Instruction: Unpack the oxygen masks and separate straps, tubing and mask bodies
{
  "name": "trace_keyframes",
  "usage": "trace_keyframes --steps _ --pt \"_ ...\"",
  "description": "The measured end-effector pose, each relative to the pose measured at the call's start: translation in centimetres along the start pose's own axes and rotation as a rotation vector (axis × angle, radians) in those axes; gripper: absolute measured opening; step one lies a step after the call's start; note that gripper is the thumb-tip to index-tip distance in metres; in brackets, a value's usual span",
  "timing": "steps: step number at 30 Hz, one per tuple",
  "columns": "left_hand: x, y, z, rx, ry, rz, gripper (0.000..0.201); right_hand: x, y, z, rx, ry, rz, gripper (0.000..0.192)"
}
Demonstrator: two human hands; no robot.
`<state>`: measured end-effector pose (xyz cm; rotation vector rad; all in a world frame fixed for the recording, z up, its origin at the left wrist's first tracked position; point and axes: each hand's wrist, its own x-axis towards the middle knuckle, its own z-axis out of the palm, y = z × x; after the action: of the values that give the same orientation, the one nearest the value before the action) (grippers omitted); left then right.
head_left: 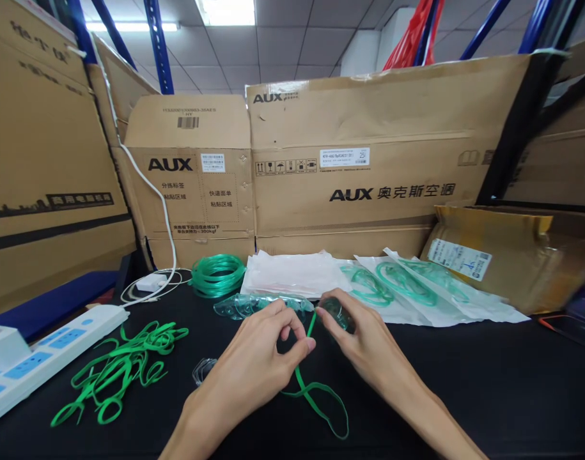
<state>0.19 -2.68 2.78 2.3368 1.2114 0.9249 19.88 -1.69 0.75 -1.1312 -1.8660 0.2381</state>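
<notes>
My left hand (266, 342) is closed, thumb and forefinger pinching a narrow green elastic strap (327, 391). The strap's upper end runs to the fingertips of my right hand (364, 335), and its loop droops onto the black table. Curled in my right hand is a clear, greenish plastic mask (339, 313), largely covered by the fingers. Behind my left hand lie several nested clear masks (261, 305). Thin metal strips (204, 369) show beside my left wrist. Further left is a tangled pile of green straps (129, 370).
Behind are a coil of green tubing (218, 276), a stack of white pouches (292, 273) and packed tubing sets (407, 281). A white power strip (57, 358) with a cable lies at the left. Cardboard boxes (383, 153) wall off the back; an opened carton (503, 255) stands right.
</notes>
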Motion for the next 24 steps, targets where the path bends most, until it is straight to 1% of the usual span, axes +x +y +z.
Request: trace_keyframes --steps 2,4,7,10,14,18,20,22,24 --pt "-0.1 0.0 0.1 0.008 -0.006 -0.008 0.013 0.1 0.4 -0.2 -0.016 0.016 0.002 0.002" --pt "-0.1 -0.2 0.3 0.037 -0.002 -0.021 0.014 0.0 0.2 -0.3 -0.012 -0.018 0.021 0.002" --pt "0.2 -0.8 0.7 0.067 0.027 -0.059 0.015 -0.2 -0.6 -0.1 0.013 -0.072 0.032 0.004" --pt "0.4 -1.2 0.8 0.102 0.055 -0.079 0.018 -0.3 -1.3 0.4 0.024 -0.097 0.033 0.006" --pt "0.6 -1.5 0.7 0.138 0.038 -0.041 0.017 -0.4 -1.5 0.8 0.018 -0.107 0.015 0.005" --pt "0.5 -1.5 0.9 0.127 0.031 0.006 0.015 -0.4 -0.8 0.9 -0.021 -0.108 -0.045 0.007" --pt "0.3 -1.4 0.8 0.121 0.019 0.023 0.015 -0.2 0.0 0.6 -0.103 -0.067 -0.077 0.01" --pt "0.1 -1.2 0.6 0.106 -0.001 0.027 0.016 0.1 0.9 -0.2 -0.227 0.025 -0.082 0.014" --pt "0.0 -1.0 0.2 0.088 -0.03 0.012 0.017 0.4 1.6 -1.3 -0.328 0.123 -0.066 0.014"
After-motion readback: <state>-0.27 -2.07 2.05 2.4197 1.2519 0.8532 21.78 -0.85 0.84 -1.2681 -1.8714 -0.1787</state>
